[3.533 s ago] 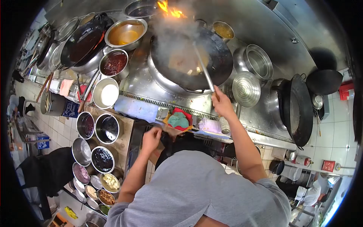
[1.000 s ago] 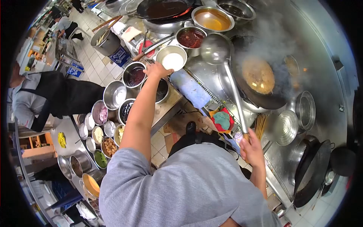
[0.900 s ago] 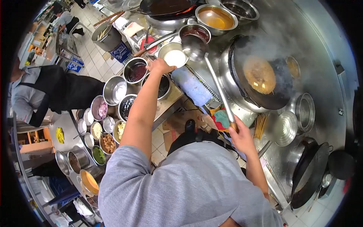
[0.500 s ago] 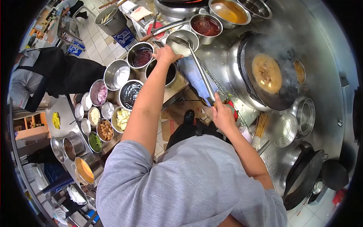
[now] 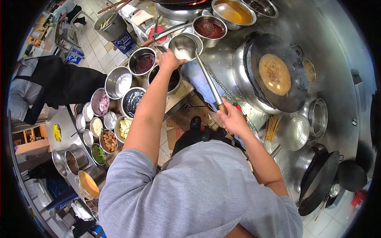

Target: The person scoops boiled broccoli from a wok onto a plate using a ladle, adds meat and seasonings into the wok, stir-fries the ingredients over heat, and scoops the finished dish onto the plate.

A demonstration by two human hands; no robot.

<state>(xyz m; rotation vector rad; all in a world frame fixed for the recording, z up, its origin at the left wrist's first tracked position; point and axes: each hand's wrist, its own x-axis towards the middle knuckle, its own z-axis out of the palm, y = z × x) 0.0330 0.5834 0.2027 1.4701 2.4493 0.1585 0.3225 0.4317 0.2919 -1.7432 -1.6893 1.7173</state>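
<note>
My right hand point(image 5: 233, 119) is wrapped around the wooden end of a ladle's handle. The ladle point(image 5: 207, 79) reaches up and left, its bowl inside a round metal pot point(image 5: 199, 53) with white contents. At that pot's near rim is my left hand point(image 5: 170, 61), thumb pointing right along the rim and fingers partly hidden against the side. Beside this hand stand a pot of dark red liquid point(image 5: 143, 62) and a dark-filled pot point(image 5: 174, 82). To the right, a wok point(image 5: 295, 101) holds a brown, steaming liquid with small pale pieces in it.
Left of my arm, several metal bowls hold chopped purple onion point(image 5: 104, 102), pale cubes point(image 5: 126, 127) and brown chunks point(image 5: 109, 141). A perforated strainer point(image 5: 297, 133) and a bamboo brush point(image 5: 272, 129) lie right. A person in a black apron point(image 5: 75, 81) stands left.
The ladle's bowl has tilted and now sits over the white contents. My left hand has come onto that pot's near rim. The whole view has shifted slightly left.
</note>
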